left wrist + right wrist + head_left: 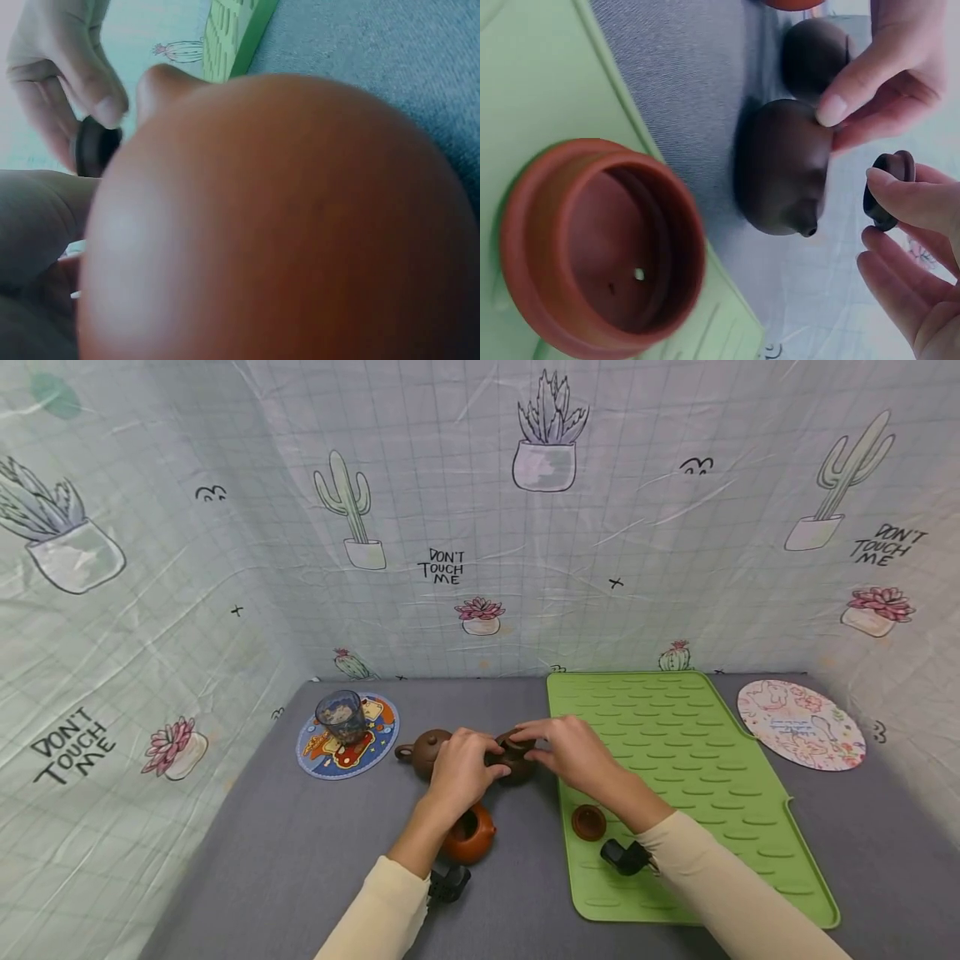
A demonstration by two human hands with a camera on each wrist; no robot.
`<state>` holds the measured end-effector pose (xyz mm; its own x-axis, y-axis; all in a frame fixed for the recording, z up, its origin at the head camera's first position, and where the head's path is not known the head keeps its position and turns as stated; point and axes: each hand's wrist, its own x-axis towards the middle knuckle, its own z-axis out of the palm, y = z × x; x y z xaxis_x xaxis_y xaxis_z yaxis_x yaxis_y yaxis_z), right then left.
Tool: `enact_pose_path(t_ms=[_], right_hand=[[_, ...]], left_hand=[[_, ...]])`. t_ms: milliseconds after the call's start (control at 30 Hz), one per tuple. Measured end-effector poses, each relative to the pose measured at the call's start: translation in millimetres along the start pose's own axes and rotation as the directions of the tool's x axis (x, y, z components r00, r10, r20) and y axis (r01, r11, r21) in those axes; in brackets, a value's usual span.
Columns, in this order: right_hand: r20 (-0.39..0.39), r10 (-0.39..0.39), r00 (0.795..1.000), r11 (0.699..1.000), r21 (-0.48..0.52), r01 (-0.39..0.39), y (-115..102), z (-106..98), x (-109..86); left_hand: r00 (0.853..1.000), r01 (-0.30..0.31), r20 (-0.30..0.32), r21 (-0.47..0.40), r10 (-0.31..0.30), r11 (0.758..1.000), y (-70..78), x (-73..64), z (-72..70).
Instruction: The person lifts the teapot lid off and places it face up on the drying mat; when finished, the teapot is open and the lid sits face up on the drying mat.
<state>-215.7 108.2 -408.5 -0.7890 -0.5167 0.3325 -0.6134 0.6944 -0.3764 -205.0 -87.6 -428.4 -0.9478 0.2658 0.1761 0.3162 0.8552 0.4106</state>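
Note:
My right hand pinches a small dark brown lid between thumb and fingers, just off the opening of a dark brown teapot. With thumb and fingers my left hand grips that teapot at the side away from its spout; the handle is hidden. Left of it stands a second dark teapot, partly behind the left hand. Below the left wrist an orange-red teapot sits with its top uncovered; its round body fills much of the left wrist view.
An orange-red lid lies hollow side up on the green ridged mat. A glass stands on a colourful round placemat at the back left. Another placemat, pink and white, lies at the back right. Printed cloth walls the grey table.

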Motion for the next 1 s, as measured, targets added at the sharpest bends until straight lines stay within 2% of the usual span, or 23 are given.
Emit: enact_pose_path(t_ms=[233, 667, 800, 1000], right_hand=[[-0.045, -0.034, 0.998, 0.999, -0.005, 0.034, -4, -8, -1.7], [-0.100, -0.050, 0.994, 0.997, 0.047, 0.055, -14, -26, -4.4], [-0.111, -0.028, 0.993, 0.997, 0.074, 0.036, -16, -31, -4.6], [-0.148, 0.009, 0.989, 0.999, 0.051, -0.001, -18, -37, -4.9]], left_hand=[[0.999, -0.001, -0.043, 0.049, 0.003, 0.999, -0.3, 2.7, 3.6], [1.000, 0.030, -0.008, 0.067, -0.029, 0.997, 2.7, 4.7, 3.3], [0.999, 0.037, -0.002, 0.062, -0.037, 0.997, 3.2, 4.7, 2.2], [1.000, 0.026, -0.015, 0.079, -0.025, 0.997, 3.2, 5.1, 1.4]])
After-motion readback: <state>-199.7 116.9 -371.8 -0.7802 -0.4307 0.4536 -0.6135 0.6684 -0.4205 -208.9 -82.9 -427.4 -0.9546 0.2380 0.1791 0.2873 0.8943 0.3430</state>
